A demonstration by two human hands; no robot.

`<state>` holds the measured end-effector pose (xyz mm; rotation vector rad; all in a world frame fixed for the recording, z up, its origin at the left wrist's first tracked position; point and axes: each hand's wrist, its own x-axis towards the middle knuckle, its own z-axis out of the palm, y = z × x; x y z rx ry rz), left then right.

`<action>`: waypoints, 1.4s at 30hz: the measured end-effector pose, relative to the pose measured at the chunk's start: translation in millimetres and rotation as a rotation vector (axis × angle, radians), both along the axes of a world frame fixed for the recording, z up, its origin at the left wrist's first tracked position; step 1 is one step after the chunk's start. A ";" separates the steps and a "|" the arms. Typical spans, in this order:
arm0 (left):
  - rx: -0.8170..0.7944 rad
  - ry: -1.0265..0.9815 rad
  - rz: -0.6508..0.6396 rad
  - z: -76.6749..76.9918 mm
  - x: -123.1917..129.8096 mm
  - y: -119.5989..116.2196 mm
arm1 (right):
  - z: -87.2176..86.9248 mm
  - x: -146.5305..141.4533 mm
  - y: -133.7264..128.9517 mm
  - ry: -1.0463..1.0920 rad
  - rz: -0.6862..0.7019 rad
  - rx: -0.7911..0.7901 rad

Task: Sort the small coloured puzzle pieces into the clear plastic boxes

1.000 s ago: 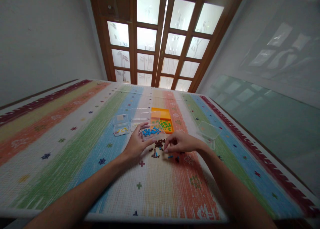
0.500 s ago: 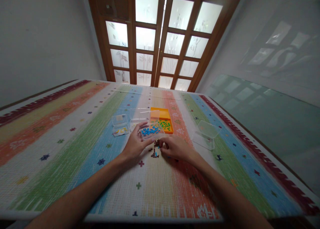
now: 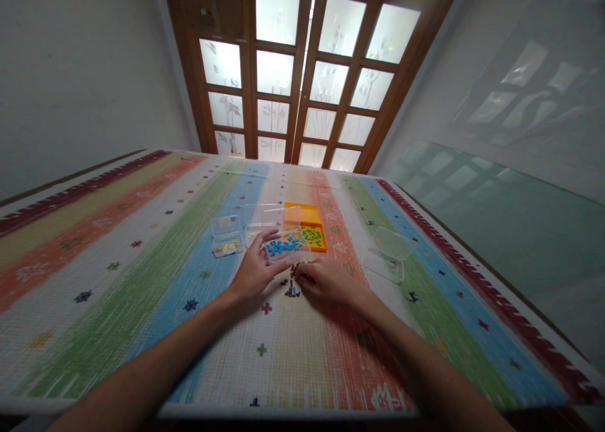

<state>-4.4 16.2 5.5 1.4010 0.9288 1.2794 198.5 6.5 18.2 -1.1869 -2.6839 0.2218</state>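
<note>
My left hand (image 3: 255,267) grips the near-left side of a clear plastic box (image 3: 307,250) with its thumb along the front wall. Many small blue pieces (image 3: 285,245) lie inside the box. My right hand (image 3: 326,277) is closed in a pinch just in front of it, low over the cloth; anything between its fingertips is hidden. Small brown pieces (image 3: 295,269) lie at those fingertips, partly covered by the hand. Just nearer to me is a small cluster of brown and blue pieces (image 3: 292,292).
Behind the held box stands an open orange box (image 3: 307,213) with green pieces (image 3: 312,235). At left, a small open clear case (image 3: 227,235) holds yellow pieces; another clear case (image 3: 253,215) adjoins it. An open clear case (image 3: 387,255) lies at right on the striped tablecloth (image 3: 227,356).
My right hand has shifted slightly left and now covers more of the brown pieces. A blue bit by its fingertips is no longer visible. My left hand and the box have stayed put.
</note>
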 end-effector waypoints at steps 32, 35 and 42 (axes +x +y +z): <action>-0.149 -0.204 -0.279 -3.8 3.7 -7.4 | 71.1 -24.4 35.2 -0.118 0.092 -0.067; -0.144 -0.206 -0.291 -1.7 4.6 -8.0 | 70.4 -22.6 36.6 -0.097 0.083 -0.041; -0.135 -0.189 -0.255 -2.6 3.6 -7.0 | 77.0 -7.4 25.9 0.061 0.019 -0.038</action>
